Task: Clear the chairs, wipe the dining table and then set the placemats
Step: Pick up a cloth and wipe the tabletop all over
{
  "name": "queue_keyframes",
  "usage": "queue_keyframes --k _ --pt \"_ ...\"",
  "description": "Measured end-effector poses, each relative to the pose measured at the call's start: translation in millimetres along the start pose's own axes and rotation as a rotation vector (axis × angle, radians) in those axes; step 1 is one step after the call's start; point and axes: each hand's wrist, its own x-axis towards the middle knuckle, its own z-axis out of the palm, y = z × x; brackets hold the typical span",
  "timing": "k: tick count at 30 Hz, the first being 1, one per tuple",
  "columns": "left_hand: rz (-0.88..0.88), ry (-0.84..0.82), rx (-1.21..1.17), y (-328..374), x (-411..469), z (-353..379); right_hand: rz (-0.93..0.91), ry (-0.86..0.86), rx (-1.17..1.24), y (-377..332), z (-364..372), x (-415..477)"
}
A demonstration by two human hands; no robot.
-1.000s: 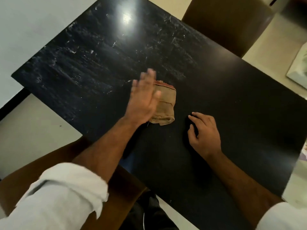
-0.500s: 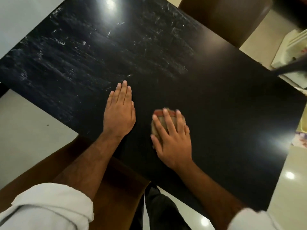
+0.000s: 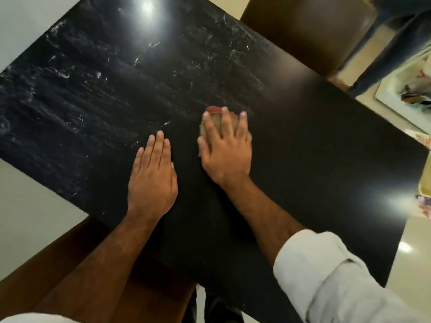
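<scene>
A glossy black dining table fills most of the head view, its left half streaked with wet marks. My right hand lies spread over a folded tan cloth with a red edge, pressing it flat on the table's middle; only the cloth's far end shows past my fingers. My left hand rests flat on the tabletop just to the left of it, fingers together, holding nothing. No placemats are in view.
A brown chair stands at the table's far side. Another brown chair sits under my left forearm at the near edge. A person's legs and a white shelf with items are at the upper right.
My left hand let go of the cloth and settled flat on the table. My right hand moved onto the cloth and has pushed it a little farther away.
</scene>
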Motion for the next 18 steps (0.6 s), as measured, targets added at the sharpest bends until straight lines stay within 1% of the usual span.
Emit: queue_keyframes --k 2,4,5,7,9,11,13,15,18 --pt "-0.001 -0.005 -0.009 1 1 0 -0.131 -0.052 -0.002 5 -2 -30" --pt "-0.007 -0.007 -0.004 1 2 1 -0.175 -0.101 0.003 25 -3 -58" --pt "-0.011 -0.001 0.006 0 2 2 -0.148 -0.116 0.0 39 -5 -64" --pt "-0.013 0.017 0.017 0 3 7 -0.021 -0.112 -0.008 68 -9 -50" --pt "-0.013 0.027 0.011 -1 3 10 0.1 -0.06 -0.006 91 -13 -6" --pt "-0.014 0.041 -0.001 -2 3 14 0.139 0.004 0.006 100 -20 56" --pt "-0.007 0.055 -0.003 -3 2 17 0.119 0.018 0.03 87 -23 113" --pt "-0.004 0.069 -0.004 -3 2 19 0.073 0.022 0.028 56 -21 141" --pt "0.004 0.068 -0.013 -3 1 21 -0.063 0.029 0.014 22 -14 122"
